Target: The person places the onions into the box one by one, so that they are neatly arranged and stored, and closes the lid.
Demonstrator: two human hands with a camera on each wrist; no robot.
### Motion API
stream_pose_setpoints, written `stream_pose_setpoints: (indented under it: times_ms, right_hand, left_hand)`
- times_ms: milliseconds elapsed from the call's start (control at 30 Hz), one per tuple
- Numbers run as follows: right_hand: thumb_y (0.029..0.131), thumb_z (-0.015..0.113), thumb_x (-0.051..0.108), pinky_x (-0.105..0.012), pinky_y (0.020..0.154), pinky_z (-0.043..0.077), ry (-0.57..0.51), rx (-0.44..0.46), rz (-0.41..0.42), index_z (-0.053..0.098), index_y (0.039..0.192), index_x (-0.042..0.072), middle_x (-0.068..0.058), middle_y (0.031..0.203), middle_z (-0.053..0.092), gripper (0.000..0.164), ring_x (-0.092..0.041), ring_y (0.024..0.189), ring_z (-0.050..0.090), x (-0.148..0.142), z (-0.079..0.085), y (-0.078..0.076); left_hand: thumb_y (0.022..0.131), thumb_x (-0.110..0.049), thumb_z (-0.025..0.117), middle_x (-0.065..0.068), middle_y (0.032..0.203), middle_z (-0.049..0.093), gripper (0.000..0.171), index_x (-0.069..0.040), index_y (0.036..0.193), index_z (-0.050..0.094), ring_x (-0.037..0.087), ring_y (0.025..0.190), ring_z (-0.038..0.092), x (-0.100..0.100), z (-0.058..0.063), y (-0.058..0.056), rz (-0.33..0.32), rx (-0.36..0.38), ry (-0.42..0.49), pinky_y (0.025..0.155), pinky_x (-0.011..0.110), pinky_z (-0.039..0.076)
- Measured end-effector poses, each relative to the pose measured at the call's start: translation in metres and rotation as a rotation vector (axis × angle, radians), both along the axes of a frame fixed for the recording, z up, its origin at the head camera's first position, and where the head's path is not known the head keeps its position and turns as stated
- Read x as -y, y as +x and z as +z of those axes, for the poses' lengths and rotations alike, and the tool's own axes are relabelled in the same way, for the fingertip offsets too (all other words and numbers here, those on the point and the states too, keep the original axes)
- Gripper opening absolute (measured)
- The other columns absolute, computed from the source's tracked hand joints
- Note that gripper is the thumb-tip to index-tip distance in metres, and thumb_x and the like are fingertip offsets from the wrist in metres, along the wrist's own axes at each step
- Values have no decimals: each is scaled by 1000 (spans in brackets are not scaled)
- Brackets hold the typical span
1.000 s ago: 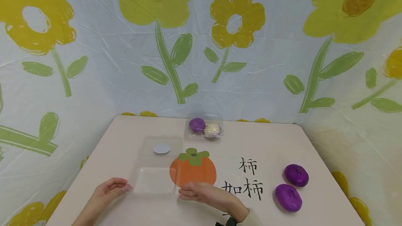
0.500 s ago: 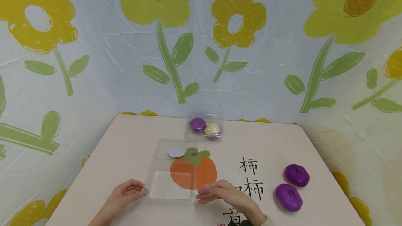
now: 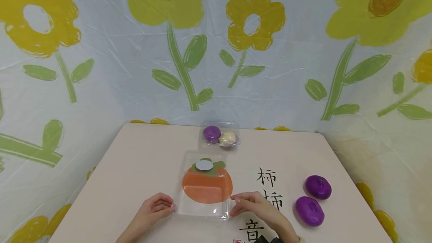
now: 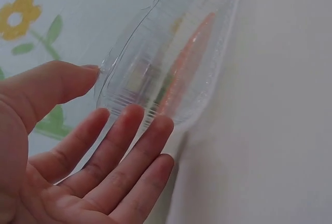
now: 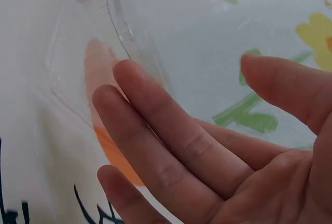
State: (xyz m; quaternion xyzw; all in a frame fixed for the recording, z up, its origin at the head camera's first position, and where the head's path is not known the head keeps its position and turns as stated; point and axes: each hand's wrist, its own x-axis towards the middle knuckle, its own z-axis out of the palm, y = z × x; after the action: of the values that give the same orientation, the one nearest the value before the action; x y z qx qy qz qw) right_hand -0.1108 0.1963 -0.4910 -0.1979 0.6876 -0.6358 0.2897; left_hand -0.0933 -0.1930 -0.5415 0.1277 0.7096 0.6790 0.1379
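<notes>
A clear plastic clamshell box lies with its lid laid back on the table, over the orange persimmon print; a white oval label sits on the lid. My left hand is at the box's left edge. In the left wrist view its thumb touches the rim and its fingers, nearly straight, lie against or just beside the wall. At the right edge is my right hand, fingers extended along the side and thumb apart in the right wrist view; whether they touch the wall I cannot tell.
Two shiny purple flattened round things lie on the right of the table. Behind, a closed clear box holds one purple and one cream round piece. Flower-printed cloth surrounds the table.
The clamshell box has slid to the right across the table, onto the persimmon print. Both hands have moved right along with it. The purple things stay put.
</notes>
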Motion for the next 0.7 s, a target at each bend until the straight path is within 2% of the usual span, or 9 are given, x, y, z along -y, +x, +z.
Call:
stream_pose_setpoints:
  times_ms: [167,300,400,533,700]
  right_hand:
    - [99,55,11,-23,88,50,55,-6,-78,55,126,-16,-24,91,72,38,-28,90,69,-7,-8,-2]
    - [95,62,8,-23,80,50,66,-12,-116,58,115,-16,-22,87,71,32,-22,81,68,-12,-16,-4]
    - [92,65,6,-23,76,47,65,-21,-116,58,108,-17,-14,87,71,29,-15,80,65,-17,-24,-7]
    - [92,66,6,-24,83,47,39,-15,-89,56,106,-17,-3,89,70,29,-11,82,64,-25,-33,-12]
    - [92,64,5,-25,85,48,-31,-1,-56,52,106,-18,1,91,71,29,-8,83,64,-35,-43,-18]
  left_hand:
    - [91,-2,67,18,103,64,32,16,113,53,12,90,67,-17,-3,-3,-32,-52,42,80,23,56]
    - [91,-2,68,16,102,64,32,16,112,52,12,90,67,-29,-6,-6,-51,-57,53,80,23,56]
    - [91,-3,68,15,102,63,32,15,113,53,12,91,67,-37,-9,-8,-55,-54,50,81,23,56]
    - [91,-3,69,16,103,64,31,14,113,54,13,91,67,-44,-11,-10,-54,-61,56,82,24,56]
    - [90,-2,69,18,101,64,30,13,112,55,12,90,66,-52,-14,-13,-47,-77,70,82,24,56]
